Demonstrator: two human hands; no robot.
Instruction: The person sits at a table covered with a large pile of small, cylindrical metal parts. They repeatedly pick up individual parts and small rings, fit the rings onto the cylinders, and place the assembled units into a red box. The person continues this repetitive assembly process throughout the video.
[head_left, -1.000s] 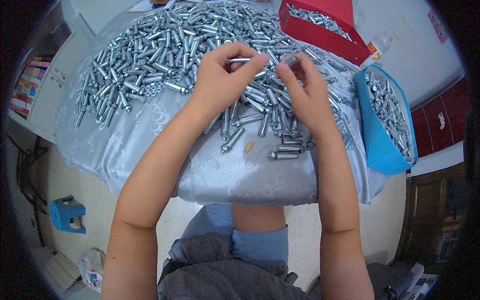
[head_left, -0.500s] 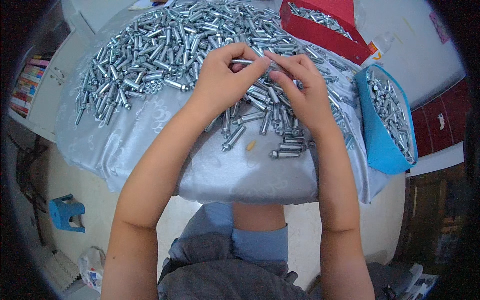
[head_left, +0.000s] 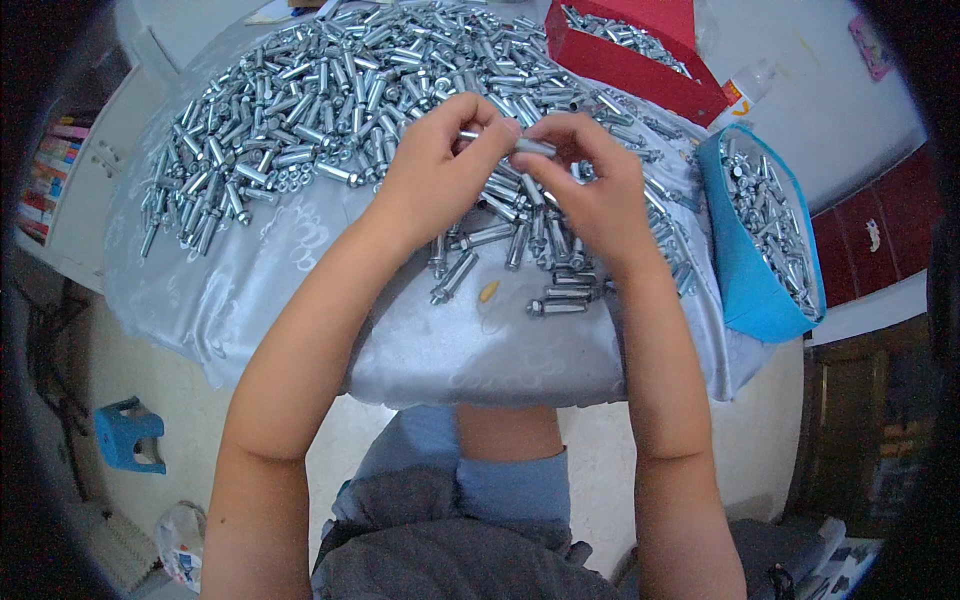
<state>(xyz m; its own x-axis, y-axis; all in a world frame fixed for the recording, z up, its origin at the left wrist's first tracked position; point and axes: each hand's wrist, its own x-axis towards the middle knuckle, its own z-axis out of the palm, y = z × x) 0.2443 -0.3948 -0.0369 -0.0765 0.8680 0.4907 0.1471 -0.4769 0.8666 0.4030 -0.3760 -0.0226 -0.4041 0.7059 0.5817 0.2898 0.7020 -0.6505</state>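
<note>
Both hands meet over the near side of a large heap of silver expansion anchor bolts (head_left: 330, 110). My left hand (head_left: 435, 165) is closed, thumb against index finger, with a short stretch of shiny metal shaft showing between them. Beside it my right hand (head_left: 600, 195) pinches a silver metal sleeve (head_left: 535, 148) between thumb and fingers. A nut end (head_left: 582, 170) shows by the right hand's curled fingers; whether it is held there or lies below is unclear. Whether the two hands grip one bolt or separate parts is hidden by the fingers. Several loose bolts (head_left: 456, 277) lie just below the hands.
A blue fabric bin (head_left: 765, 318) full of bolts stands at the right. Behind it is a red box (head_left: 635, 70) holding more bolts, with a plastic bottle (head_left: 745, 90) alongside. A small yellowish piece (head_left: 488, 291) lies on the silvery tablecloth (head_left: 480, 350). A blue stool (head_left: 130, 437) is on the floor at left.
My right fingers have shifted, and the metal sleeve in them now shows plainly. The left hand keeps its pinch. The whole view has slid slightly.
</note>
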